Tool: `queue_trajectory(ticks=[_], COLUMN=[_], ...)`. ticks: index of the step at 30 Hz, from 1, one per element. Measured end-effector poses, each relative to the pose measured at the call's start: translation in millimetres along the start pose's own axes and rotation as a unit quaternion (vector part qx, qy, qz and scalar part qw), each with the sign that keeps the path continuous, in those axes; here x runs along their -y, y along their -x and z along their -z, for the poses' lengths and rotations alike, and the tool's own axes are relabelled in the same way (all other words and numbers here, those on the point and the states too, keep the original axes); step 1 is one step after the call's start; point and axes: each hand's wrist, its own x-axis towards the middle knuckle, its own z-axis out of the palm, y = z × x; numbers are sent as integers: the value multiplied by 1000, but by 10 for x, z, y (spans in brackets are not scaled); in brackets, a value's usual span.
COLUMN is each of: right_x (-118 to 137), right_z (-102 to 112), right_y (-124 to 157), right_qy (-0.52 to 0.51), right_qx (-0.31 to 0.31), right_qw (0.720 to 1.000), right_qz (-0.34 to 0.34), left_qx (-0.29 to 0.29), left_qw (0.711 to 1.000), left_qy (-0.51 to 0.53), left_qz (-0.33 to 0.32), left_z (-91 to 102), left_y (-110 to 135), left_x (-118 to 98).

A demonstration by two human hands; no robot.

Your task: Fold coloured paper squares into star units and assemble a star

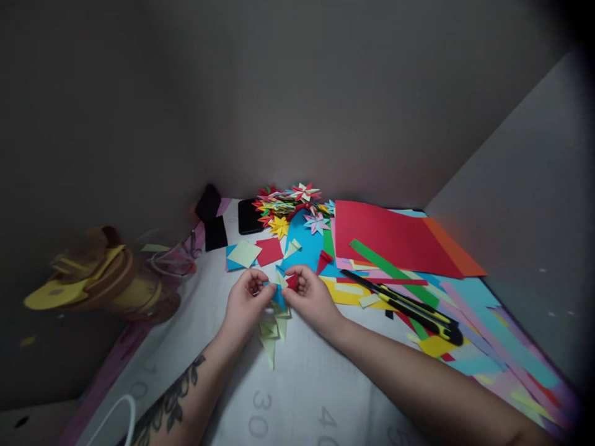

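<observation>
My left hand (246, 300) and my right hand (310, 296) meet over a white cutting mat (302, 384), both with fingers pinched. Between them they hold a small folded paper piece (282, 288) with blue, red and pale green parts. Pale green folded pieces (273, 331) lie on the mat just below my hands. A red folded piece (324, 258) lies right above my right hand.
A pile of finished paper stars (286, 207) sits at the back beside a black phone (248, 217). Red and coloured sheets (390, 238) spread to the right, with black-yellow utility knives (418, 306) on them. Small paper squares (253, 253) lie behind my hands. Tape rolls and clutter (102, 275) stand left.
</observation>
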Motion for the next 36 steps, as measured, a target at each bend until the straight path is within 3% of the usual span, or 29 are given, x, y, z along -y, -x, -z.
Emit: queue_trajectory(ticks=[10, 14, 20, 36], right_x=[33, 23, 21, 17], right_z=[14, 34, 45, 56], right_y=[-8, -13, -8, -21], right_qy=[2, 2, -12, -26], right_qx=[-3, -3, 14, 3], right_qw=[1000, 1000, 1000, 1000], right_qz=[-2, -2, 4, 13], left_qx=[13, 9, 63, 79], left_qw=[999, 996, 981, 911], left_qy=[25, -40, -122, -236], left_qz=[-22, -80, -135, -329], left_z=[45, 60, 107, 176], left_y=[6, 25, 2, -51], left_x=[6, 3, 48, 46])
